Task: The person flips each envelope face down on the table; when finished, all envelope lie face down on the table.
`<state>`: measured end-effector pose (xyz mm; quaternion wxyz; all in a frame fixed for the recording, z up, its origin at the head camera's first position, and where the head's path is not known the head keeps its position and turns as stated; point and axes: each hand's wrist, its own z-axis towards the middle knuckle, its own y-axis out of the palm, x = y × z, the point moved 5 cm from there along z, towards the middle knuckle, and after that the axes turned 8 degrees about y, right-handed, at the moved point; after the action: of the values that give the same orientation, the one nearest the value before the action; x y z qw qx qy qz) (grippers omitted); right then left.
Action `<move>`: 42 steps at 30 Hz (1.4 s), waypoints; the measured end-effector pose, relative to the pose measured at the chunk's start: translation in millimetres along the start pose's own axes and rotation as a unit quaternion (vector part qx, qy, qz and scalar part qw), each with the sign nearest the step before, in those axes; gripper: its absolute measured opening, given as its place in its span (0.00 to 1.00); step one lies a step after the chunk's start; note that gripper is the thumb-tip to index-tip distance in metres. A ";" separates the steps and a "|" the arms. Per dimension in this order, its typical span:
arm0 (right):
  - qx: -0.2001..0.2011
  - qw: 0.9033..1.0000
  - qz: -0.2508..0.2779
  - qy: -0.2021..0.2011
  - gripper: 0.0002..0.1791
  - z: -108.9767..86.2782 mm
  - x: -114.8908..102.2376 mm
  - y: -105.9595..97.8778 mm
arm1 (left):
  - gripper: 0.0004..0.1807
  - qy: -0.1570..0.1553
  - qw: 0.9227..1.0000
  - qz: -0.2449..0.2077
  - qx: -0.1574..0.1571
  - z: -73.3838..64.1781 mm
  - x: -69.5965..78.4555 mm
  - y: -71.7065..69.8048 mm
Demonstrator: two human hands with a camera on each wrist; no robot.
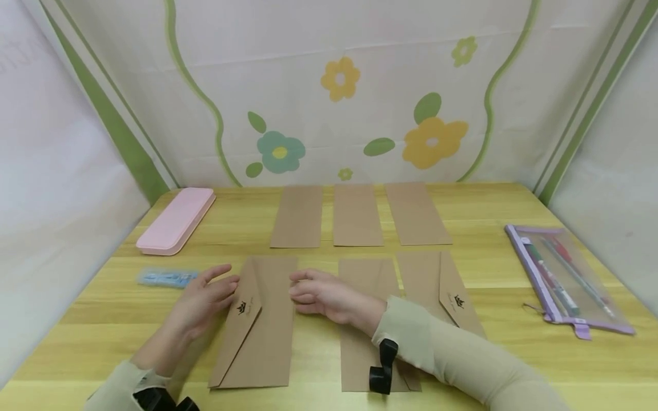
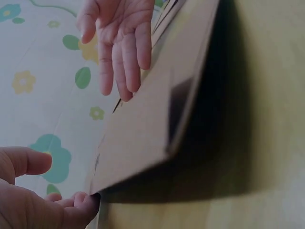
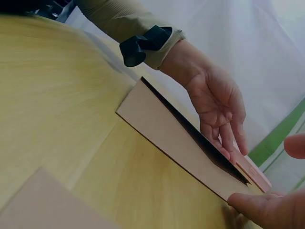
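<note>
Across the upper frame, a flower-printed cloth [image 1: 247,80] is hung behind the yellow wooden bench [image 1: 241,222]; at lower centre-left, a brown envelope [image 1: 272,325] is touched along its long edges by the left-hand grip [image 1: 203,299] and right-hand grip [image 1: 326,297], both wide.

Bench [image 1: 315,354]: yellow, wood-grained top.
Back wall [image 1: 288,34]: pale fabric beyond the bench, printed with orange flowers [image 1: 418,145], a teal flower [image 1: 269,151], leaves [image 1: 379,146] and wavy vines [image 1: 204,98].
Side walls [image 1: 61,188]: whitish, left and right of the bench.
Green bands [image 1: 131,148]: slanting up from the bench's far corners.
</note>
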<state>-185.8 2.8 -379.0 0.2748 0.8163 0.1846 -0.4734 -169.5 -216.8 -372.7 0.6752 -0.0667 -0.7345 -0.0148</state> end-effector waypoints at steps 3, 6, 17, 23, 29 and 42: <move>0.005 1.000 0.002 -0.002 0.32 5.5 0.7 7.0 | 0.36 0.006 1.000 0.004 -0.001 -4.4 -2.6 -7.8; 0.009 1.000 0.009 -0.004 0.30 10.6 1.1 14.0 | 0.37 0.017 1.000 0.010 -0.001 -8.0 -1.6 -16.1; 0.010 0.999 0.035 -0.005 0.28 20.9 1.8 32.0 | 0.38 0.060 0.996 0.060 -0.027 -5.0 14.2 -36.5; 0.015 0.997 0.071 -0.010 0.28 26.0 5.4 39.3 | 0.31 0.090 0.995 0.028 -0.021 -0.9 21.2 -43.4; 0.021 0.996 0.090 -0.018 0.31 27.6 9.7 46.8 | 0.24 0.111 0.994 -0.003 -0.023 1.0 30.1 -41.1; 0.025 0.993 0.114 -0.028 0.28 30.6 8.4 46.6 | 0.32 0.123 0.992 0.025 -0.032 7.3 62.4 -7.1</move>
<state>-176.1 -52.3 -385.8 0.3119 0.8250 0.0704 -0.4659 -182.4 -218.2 -310.8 0.7579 -0.1046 -0.6432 -0.0298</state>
